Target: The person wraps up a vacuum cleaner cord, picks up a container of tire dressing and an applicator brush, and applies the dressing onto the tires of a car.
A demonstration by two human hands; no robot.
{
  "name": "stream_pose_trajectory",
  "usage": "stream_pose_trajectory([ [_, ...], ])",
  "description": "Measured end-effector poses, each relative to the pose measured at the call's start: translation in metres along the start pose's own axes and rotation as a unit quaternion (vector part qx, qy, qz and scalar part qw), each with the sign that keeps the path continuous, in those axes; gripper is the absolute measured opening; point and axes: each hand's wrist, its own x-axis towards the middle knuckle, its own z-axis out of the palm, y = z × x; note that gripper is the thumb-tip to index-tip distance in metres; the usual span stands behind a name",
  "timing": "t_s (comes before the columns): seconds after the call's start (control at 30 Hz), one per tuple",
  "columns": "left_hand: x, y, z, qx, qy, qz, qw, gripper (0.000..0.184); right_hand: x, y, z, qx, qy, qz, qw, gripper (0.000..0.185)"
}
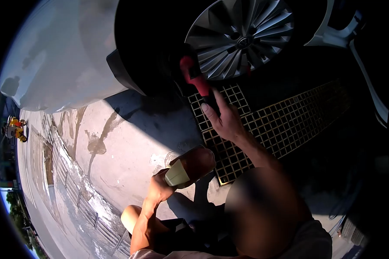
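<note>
My right hand (226, 122) is closed around the black grip of a red-and-black brush (197, 78). The brush's red head lies against the dark tyre (160, 56), beside the silver wheel cover (242, 41); its bristles are lost in shadow. Lower down, my left hand (161, 186) grips a cut-open plastic container (177, 173), pale on the outside and tilted with its mouth toward the wheel. The inside looks brownish, and I cannot tell how much liquid it holds.
A white car body (69, 52) with a mud flap (121, 71) fills the upper left. Metal floor grating (268, 125) runs under the wheel. Wet concrete (116, 138) spreads to the left, with a yellow motorbike (16, 128) far off. A hose (339, 220) lies lower right.
</note>
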Motion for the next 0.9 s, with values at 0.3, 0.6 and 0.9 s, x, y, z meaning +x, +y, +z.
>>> stream_pose_trajectory([
  [0.3, -0.005, -0.017, 0.003, -0.050, 0.036, 0.013, 0.998, 0.057, 0.050, 0.028, 0.033, -0.036, 0.012, -0.051, 0.998, 0.057],
  [0.6, -0.006, -0.039, 0.018, -0.073, 0.057, 0.057, 0.994, 0.057, -0.043, 0.129, -0.003, -0.168, -0.207, 0.270, 0.925, 0.055],
  [0.9, -0.006, -0.025, 0.008, -0.081, 0.034, 0.019, 0.996, 0.046, 0.031, 0.072, 0.039, -0.059, -0.015, -0.035, 0.998, 0.062],
])
